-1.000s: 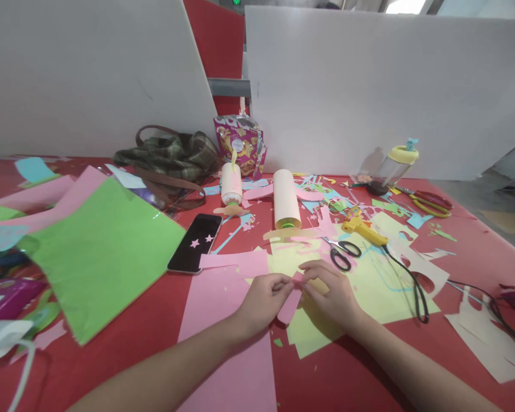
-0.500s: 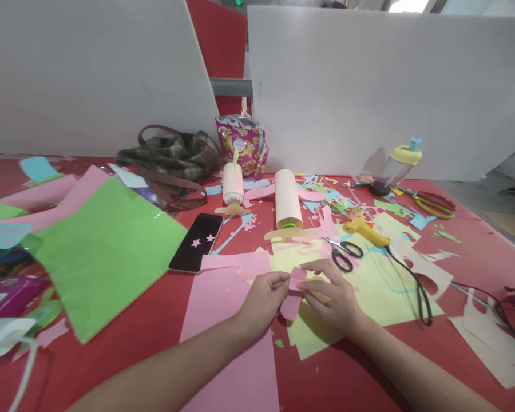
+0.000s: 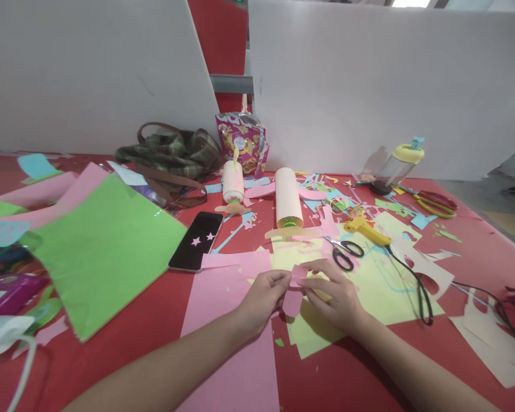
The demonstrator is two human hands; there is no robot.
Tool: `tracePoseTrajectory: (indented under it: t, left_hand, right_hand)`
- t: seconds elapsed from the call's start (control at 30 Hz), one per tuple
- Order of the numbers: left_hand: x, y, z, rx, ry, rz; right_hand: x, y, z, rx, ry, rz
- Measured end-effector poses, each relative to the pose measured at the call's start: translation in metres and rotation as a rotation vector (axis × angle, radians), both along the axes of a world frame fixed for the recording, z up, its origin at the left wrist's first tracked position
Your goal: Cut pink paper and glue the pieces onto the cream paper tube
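Between my two hands is a small piece of pink paper (image 3: 292, 301), folded or overlapped near its top, with a rounded lower end hanging down. My left hand (image 3: 264, 300) pinches its left edge between thumb and fingers. On the other side my right hand (image 3: 337, 294) grips the upper right part with its fingertips. Below them lie a large pink sheet (image 3: 227, 349) and pale yellow sheets (image 3: 321, 335). Black-handled scissors (image 3: 344, 254) rest just beyond my right hand. A cream paper cylinder (image 3: 288, 197) with winglike pink strips stands further back.
A yellow glue gun (image 3: 367, 229) with a black cord lies at right, near pliers (image 3: 438, 203) and a clear jar (image 3: 395, 169). At left are a phone (image 3: 197, 243) with pink stars and a green sheet (image 3: 107, 252). A snack bag (image 3: 242, 143) stands behind a smaller cylinder (image 3: 233, 182).
Both hands keep their hold on the pink paper. Its lower end has shifted slightly up and to the right, and the view has tilted a little.
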State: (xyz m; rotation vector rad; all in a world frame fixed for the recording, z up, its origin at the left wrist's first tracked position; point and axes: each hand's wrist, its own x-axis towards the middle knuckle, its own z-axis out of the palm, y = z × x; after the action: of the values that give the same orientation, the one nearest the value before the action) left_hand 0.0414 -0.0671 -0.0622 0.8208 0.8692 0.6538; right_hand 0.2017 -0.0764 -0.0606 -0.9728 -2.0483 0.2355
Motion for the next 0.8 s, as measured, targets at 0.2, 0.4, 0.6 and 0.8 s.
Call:
tracePoseTrajectory:
  t: [0.2, 0.4, 0.6, 0.8]
  left_hand:
    - [-0.0001, 0.0001, 0.0006, -0.038, 0.003, 0.034]
    - [0.0001, -0.0003, 0.0021, 0.033, 0.067, 0.041]
    - [0.0007, -0.0012, 0.007, 0.105, 0.133, 0.037]
    - [-0.0001, -0.0061, 0.0092, 0.205, 0.156, -0.009]
  right_hand:
    - [-0.0002, 0.0004, 0.0005, -0.01, -0.016, 0.008]
    - [0.0003, -0.0004, -0.0008, -0.002, -0.04, 0.023]
    - [0.0, -0.0025, -0.0005, -0.062, 0.045, -0.067]
    - [-0.0009, 0.0005, -0.0024, -0.332, 0.056, -0.123]
